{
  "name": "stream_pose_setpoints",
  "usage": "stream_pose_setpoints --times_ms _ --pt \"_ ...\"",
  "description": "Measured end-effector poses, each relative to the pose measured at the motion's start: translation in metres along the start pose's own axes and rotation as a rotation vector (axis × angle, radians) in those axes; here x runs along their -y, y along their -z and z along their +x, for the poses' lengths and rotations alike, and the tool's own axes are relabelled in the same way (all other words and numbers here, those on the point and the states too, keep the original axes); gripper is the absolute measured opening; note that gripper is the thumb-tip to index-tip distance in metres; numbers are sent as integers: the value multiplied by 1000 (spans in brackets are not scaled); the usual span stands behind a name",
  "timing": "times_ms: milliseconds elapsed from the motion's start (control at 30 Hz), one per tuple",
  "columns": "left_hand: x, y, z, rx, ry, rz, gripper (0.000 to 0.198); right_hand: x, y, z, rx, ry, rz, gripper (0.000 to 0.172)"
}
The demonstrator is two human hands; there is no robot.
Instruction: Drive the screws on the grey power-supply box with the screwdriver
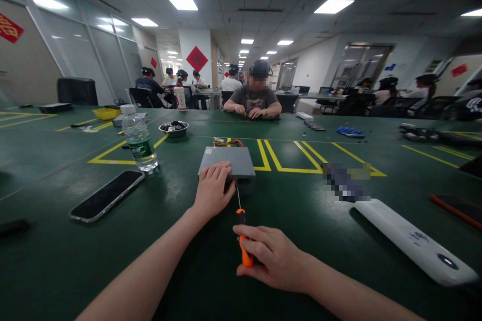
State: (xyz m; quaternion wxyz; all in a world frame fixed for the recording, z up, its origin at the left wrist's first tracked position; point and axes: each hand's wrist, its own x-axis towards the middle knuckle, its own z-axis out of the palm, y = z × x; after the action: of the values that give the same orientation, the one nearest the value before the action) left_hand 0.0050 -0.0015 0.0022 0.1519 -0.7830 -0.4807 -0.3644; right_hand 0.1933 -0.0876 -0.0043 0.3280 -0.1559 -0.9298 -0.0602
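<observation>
A grey metal computer power supply (238, 159) sits on the green table in front of me, its cables bunched behind it. My left hand (211, 186) grips its near left part, fingers over the top and thumb against the front face. In my right hand (276, 258) is a screwdriver (246, 252) with an orange and black handle, held between thumb and fingers. Its thin shaft points away from me, and the tip meets the lower front face of the power supply beside my left thumb. What the tip touches is too small to make out.
Left of the power supply stand a water bottle (140, 143) and a metal bowl (173, 128) with dark bits, with a phone (107, 195) lying nearer. To the right lies a long white device (414, 241). Across the table sits a person (254, 98) with both hands on the tabletop.
</observation>
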Motion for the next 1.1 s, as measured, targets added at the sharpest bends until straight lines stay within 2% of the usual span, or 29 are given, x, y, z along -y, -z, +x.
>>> stream_pose_setpoints --times_ms 100,200,367,500,600,700,800,933,1100 --pt "1 -1 0 -3 -4 2 26 1 4 1 83 -33 43 35" --pt "0 0 0 -1 -1 -2 26 2 6 3 150 -16 -2 32" --pt "-1 1 0 6 5 -6 26 2 2 2 99 15 -38 26" --pt "-1 1 0 7 7 -1 26 0 0 0 84 -34 37 33" --pt "0 1 0 7 6 0 27 1 2 2 139 -59 40 38" --pt "0 1 0 7 5 -1 26 2 4 4 184 -25 -25 32" --pt "-1 1 0 6 10 5 26 1 2 4 124 8 -51 27" --pt "-1 1 0 11 3 10 27 -3 -4 -1 50 -7 -34 34" --pt "0 1 0 7 6 7 27 -2 -1 -1 150 -63 71 39"
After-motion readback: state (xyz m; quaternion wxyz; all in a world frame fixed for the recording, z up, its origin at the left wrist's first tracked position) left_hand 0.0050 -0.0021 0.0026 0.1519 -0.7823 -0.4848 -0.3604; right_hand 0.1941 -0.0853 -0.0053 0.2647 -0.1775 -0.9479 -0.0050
